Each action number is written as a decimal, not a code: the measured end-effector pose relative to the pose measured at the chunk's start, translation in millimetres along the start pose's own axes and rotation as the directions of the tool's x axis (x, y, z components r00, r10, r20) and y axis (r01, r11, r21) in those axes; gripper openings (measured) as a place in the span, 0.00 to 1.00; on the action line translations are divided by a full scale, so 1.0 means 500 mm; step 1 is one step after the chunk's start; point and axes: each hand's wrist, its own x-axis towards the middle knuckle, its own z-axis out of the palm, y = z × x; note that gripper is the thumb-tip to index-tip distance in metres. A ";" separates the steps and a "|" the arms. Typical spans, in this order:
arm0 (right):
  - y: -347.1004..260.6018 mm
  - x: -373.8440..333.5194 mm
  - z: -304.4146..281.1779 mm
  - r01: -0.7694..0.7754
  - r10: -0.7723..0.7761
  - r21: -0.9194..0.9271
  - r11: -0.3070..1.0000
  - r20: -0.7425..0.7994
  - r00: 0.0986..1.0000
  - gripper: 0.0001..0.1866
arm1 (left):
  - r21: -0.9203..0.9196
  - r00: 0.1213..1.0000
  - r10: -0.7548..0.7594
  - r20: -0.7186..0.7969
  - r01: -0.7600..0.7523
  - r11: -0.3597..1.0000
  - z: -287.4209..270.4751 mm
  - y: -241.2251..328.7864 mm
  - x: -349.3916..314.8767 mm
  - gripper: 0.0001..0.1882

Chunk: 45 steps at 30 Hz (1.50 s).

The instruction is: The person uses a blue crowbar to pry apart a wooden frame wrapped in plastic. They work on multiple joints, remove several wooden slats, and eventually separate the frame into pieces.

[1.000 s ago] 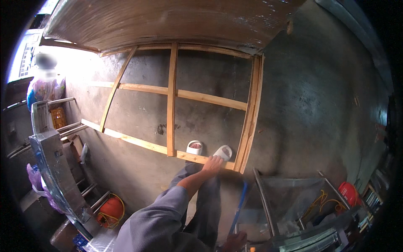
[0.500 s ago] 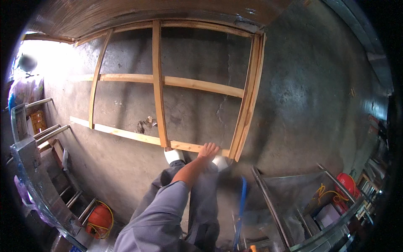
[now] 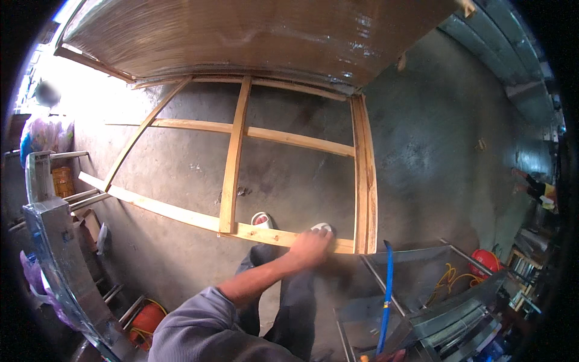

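My left hand [image 3: 310, 247], slightly blurred, is closed over the near rail of a pale wooden frame [image 3: 228, 181], close to its right corner. The frame has crossing slats and a doubled right side [image 3: 363, 175]. Its near rail passes above my feet, whose light footwear [image 3: 262, 219] shows just beyond the rail. A thin blue bar with a curved dark tip [image 3: 387, 301] stands upright at lower right. Only a reddish sliver of my right hand [image 3: 393, 357] shows at the bar's lower end, cut off by the picture's edge.
A large brown panel wrapped in shiny film [image 3: 259, 36] adjoins the frame's far side. Metal racks stand at left [image 3: 57, 241] and lower right [image 3: 422, 326]. Red round objects with yellow cords lie by them [image 3: 148, 323] [image 3: 485, 260]. Grey concrete floor [image 3: 416, 139] spreads to the right.
The frame's near rail has come up and closer, with my left hand still on it. More of the wrapped panel shows. The blue bar has shifted right.
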 end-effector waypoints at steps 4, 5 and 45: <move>-0.087 0.048 -0.007 0.325 -0.332 -0.334 0.885 0.037 0.942 0.31 | -0.008 0.999 -0.014 0.034 0.014 1.000 0.022 0.001 0.002 0.15; -0.112 0.053 -0.004 0.559 -0.666 -0.713 0.424 0.173 0.726 0.33 | 0.032 0.999 -0.021 0.028 0.020 0.999 0.045 -0.008 0.002 0.15; -0.870 0.546 0.969 0.497 -0.531 0.236 0.835 0.109 0.840 0.24 | 0.010 0.990 -0.134 0.040 0.134 0.991 -0.076 0.066 0.045 0.11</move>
